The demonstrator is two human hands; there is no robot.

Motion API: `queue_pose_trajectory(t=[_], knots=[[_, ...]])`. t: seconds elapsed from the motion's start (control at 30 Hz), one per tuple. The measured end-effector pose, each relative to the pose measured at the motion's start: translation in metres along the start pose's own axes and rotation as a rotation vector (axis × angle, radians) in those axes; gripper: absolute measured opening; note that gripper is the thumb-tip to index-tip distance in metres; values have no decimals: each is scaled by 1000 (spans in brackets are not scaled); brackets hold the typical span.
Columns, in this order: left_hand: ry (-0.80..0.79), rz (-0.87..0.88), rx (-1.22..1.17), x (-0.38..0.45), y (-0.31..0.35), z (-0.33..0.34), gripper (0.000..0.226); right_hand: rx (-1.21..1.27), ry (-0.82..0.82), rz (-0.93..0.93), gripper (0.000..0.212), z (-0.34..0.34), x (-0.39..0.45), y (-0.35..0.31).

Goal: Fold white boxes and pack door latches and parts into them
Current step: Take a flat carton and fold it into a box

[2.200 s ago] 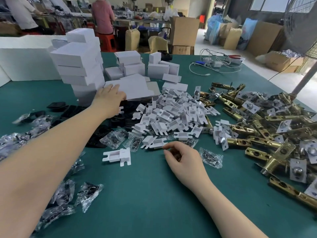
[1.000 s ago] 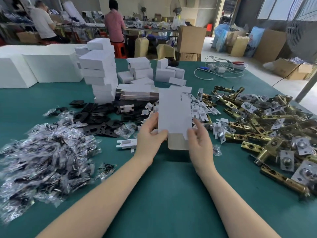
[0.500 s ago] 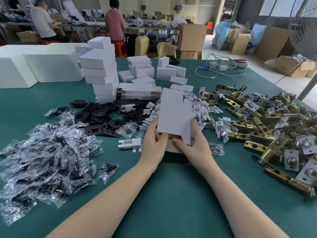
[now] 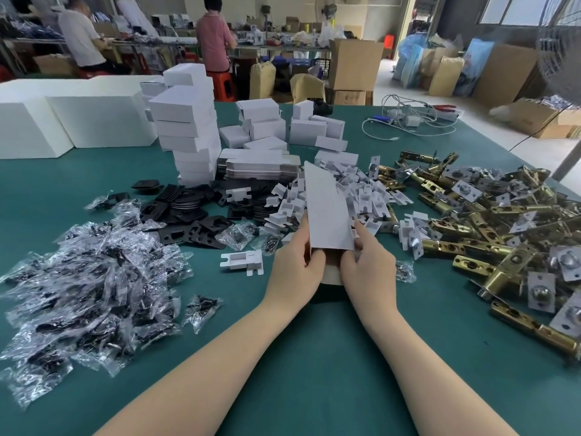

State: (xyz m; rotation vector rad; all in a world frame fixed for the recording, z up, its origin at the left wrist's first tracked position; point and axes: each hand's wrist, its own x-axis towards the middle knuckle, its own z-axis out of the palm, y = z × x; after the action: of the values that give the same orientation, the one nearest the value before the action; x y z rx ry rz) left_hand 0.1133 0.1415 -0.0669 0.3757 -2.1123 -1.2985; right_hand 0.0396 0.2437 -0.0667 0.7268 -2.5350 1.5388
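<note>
Bare table point(image 4: 314, 357) is lying open near, around both forearms. Bags point(image 4: 88, 278) are crowding the left, latches point(image 4: 490, 228) the right. Far ahead, white inserts point(image 4: 361, 190), black plates point(image 4: 188, 209) and stacked boxes point(image 4: 188, 127) are blocking any straight reach.

A teal-covered desk point(image 4: 314, 357) fills the foreground of a workshop. Behind it stand brown cardboard cartons point(image 4: 355, 62), with more cartons point(image 4: 503, 73) to their right along a pale concrete floor point(image 4: 386, 80). Right of the cartons, daylight enters through windows point(image 4: 515, 9). Left of the cartons, two people work at a cluttered bench point(image 4: 151, 42) beside red plastic stools point(image 4: 221, 86).
</note>
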Motion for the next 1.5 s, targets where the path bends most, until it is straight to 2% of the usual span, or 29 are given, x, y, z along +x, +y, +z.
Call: queue_pose_trajectory(t=[0.17, 0.37, 0.43, 0.5, 0.63, 0.67, 0.77, 0.83, 0.93, 1.0, 1.03, 1.07, 1.13, 1.23, 1.37, 1.5], knots=[[-98, -32, 198, -4, -1, 0, 96, 188, 64, 65, 42, -5, -3, -6], [-201, 18, 302, 0, -5, 1, 86, 406, 75, 164, 36, -10, -3, -7], [-254, 10, 206, 0, -4, -1, 91, 431, 66, 170, 36, -14, -2, -4], [-238, -66, 37, 3, -4, -4, 83, 421, 33, 152, 39, -15, 0, -3], [14, -171, -387, 12, -9, -14, 17, 512, -174, 119, 47, -10, 0, -6], [49, -196, -488, 15, -11, -18, 15, 573, -274, 130, 48, -9, 1, -6], [87, -288, -688, 21, -15, -26, 31, 820, -599, 182, 44, -12, 3, -6], [57, -322, -719, 23, -19, -28, 46, 854, -592, 250, 37, -14, 5, -8], [-85, -340, -673, 20, -15, -24, 58, 616, -305, 329, 36, -10, 8, -9], [-98, -350, -655, 17, -11, -18, 45, 369, -153, 204, 41, -11, 11, -4], [-56, -361, -636, 15, -9, -16, 32, 280, -115, 133, 41, -12, 11, -2], [-6, -371, -591, 14, -6, -14, 20, 245, -105, 90, 41, -13, 10, -2], [97, -323, -366, 14, -6, -13, 29, 221, -111, 61, 41, -11, 7, -3], [161, -62, 38, 12, -5, -17, 40, 144, -83, 55, 42, -4, 2, -7], [171, 46, 210, 13, -3, -15, 38, 114, -77, 59, 42, -2, 2, -9], [189, 1, 208, 12, -5, -14, 35, 187, -102, 64, 41, -5, 2, -9]])
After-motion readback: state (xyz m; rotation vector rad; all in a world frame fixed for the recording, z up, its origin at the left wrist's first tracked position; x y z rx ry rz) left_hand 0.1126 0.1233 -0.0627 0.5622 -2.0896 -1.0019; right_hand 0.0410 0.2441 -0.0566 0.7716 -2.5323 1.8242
